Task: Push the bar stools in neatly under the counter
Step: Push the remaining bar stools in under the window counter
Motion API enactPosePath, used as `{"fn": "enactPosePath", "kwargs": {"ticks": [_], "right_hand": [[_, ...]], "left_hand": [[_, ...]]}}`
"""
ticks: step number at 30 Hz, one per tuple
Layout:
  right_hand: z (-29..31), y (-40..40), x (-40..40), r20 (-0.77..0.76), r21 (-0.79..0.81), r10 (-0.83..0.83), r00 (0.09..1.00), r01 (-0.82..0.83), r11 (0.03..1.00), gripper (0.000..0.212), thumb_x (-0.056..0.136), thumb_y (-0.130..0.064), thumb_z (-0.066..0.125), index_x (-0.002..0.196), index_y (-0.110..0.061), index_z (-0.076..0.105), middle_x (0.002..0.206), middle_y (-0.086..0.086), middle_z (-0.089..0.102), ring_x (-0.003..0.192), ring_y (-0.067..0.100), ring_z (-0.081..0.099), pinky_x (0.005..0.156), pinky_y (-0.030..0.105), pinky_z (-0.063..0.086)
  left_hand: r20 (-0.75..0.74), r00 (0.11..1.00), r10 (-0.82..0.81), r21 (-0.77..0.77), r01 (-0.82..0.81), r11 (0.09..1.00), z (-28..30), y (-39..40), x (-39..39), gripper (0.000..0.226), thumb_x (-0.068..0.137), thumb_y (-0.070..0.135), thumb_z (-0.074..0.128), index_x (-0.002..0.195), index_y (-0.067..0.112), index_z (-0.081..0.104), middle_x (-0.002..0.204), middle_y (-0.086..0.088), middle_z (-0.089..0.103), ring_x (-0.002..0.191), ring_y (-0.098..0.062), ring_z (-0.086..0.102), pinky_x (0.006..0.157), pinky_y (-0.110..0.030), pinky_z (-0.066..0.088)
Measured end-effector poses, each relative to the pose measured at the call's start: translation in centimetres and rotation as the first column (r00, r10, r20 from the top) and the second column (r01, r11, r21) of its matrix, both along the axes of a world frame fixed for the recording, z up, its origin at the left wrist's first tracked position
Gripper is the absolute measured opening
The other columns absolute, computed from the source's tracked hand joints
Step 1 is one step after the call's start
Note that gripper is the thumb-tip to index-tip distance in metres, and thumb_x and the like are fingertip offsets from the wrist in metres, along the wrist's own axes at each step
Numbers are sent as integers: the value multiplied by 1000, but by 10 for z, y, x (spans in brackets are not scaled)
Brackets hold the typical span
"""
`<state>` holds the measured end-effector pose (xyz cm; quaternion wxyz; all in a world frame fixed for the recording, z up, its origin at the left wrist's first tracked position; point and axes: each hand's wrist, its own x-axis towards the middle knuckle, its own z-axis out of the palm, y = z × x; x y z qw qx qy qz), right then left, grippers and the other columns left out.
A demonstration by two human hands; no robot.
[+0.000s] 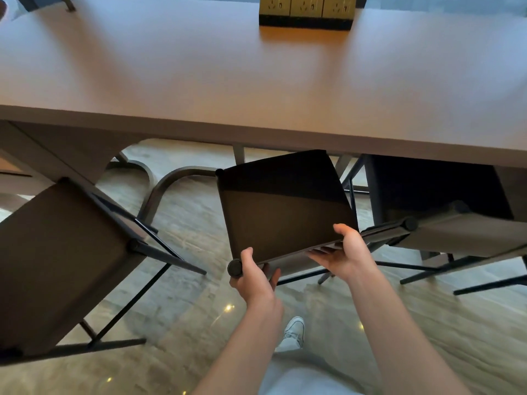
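View from above, looking down at a long counter [256, 81] that runs left to right across the upper half of the scene. Three bar stools stand along its near edge.

The middle stool [282, 206] has a dark, roughly square seat. Its far edge is tucked just under the counter's lip, while its near edge sticks out toward the person. The seat is turned slightly, so its front-to-back line leans a little to the left at the far end instead of meeting the counter squarely.

Both hands hold the seat's near edge. The left hand [253, 276] grips the near left corner, thumb on top and fingers curled underneath, just beside a round black end cap. The right hand [343, 253] grips near the right corner, thumb on top of the seat and fingers under it.

The left stool [62, 263] stands well out from the counter, turned at an angle, its black metal legs showing. The right stool [456, 226] sits partly under the counter, its near edge close to the right hand.

On the counter's far side sits a gold socket block [306, 10]. Below, the floor [185, 223] is pale wood, and a white shoe [293, 332] shows between the forearms.
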<state>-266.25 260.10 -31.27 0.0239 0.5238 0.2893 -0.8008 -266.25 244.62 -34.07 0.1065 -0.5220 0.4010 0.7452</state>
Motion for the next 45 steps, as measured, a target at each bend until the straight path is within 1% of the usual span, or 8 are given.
{"fn": "enactPosePath", "kwargs": {"ticks": [12, 17, 21, 27, 33, 37, 42, 45], "right_hand": [[5, 24, -4, 8, 34, 73, 997, -73, 997, 41, 95, -5, 54, 135, -7, 44, 132, 22, 50, 118, 46, 53, 97, 65, 48], [-2, 30, -6, -1, 105, 61, 998, -60, 993, 19, 94, 10, 39, 105, 1, 52, 131, 29, 54, 112, 45, 57, 100, 62, 47], [-9, 13, -10, -51, 131, 83, 995, -76, 988, 19, 92, 12, 41, 102, 4, 54, 124, 31, 59, 119, 46, 59, 100, 58, 50], [-17, -14, -37, -79, 145, -31, 996, 42, 989, 20, 92, 12, 43, 105, 7, 57, 112, 28, 60, 124, 46, 56, 100, 57, 51], [-22, -50, -74, -79, 155, -157, 984, 168, 973, 17, 93, 12, 44, 96, 4, 59, 107, 24, 59, 104, 38, 61, 93, 53, 54], [-27, -65, -88, -64, 154, -201, 977, 209, 966, 19, 93, 10, 46, 106, 6, 58, 108, 26, 60, 104, 39, 62, 86, 51, 58], [-26, -66, -93, -63, 136, -236, 970, 243, 960, 22, 94, 6, 48, 114, 4, 57, 107, 27, 65, 112, 44, 64, 90, 54, 57], [-27, -67, -94, -47, 117, -247, 968, 251, 961, 15, 95, -1, 53, 109, 0, 57, 109, 25, 62, 112, 44, 64, 90, 54, 56]], "left_hand": [[-81, 991, -105, -35, 102, 994, 1, -17, -1, 48, 86, 7, 65, 131, 3, 50, 124, -23, 63, 95, -31, 73, 72, -40, 64], [-98, 982, -159, -18, 158, 987, 3, -37, -21, 41, 88, 1, 63, 127, 1, 51, 124, -26, 61, 102, -36, 70, 72, -41, 63], [-135, 973, -187, -47, 182, 982, 8, -53, -51, 28, 89, 2, 63, 114, 5, 52, 110, -22, 62, 92, -33, 69, 64, -36, 64], [-160, 936, -313, -88, 302, 949, 4, -75, -114, 27, 89, 4, 63, 114, 6, 55, 107, -23, 65, 86, -32, 71, 68, -39, 65], [-141, 887, -440, -50, 438, 898, -1, -102, -178, 22, 90, 5, 64, 110, 5, 55, 108, -24, 65, 90, -32, 72, 66, -38, 64], [-117, 861, -495, -24, 496, 868, -2, -115, -200, 24, 91, 5, 63, 114, 4, 56, 115, -27, 66, 97, -34, 72, 73, -42, 64], [-91, 867, -490, 51, 495, 867, 0, -113, -204, 25, 91, 5, 62, 113, 10, 51, 120, -25, 63, 106, -36, 68, 87, -46, 60], [-45, 894, -447, 57, 449, 892, -1, -108, -204, 38, 89, 11, 67, 124, 8, 52, 121, -21, 61, 101, -33, 69, 78, -41, 62]]}}
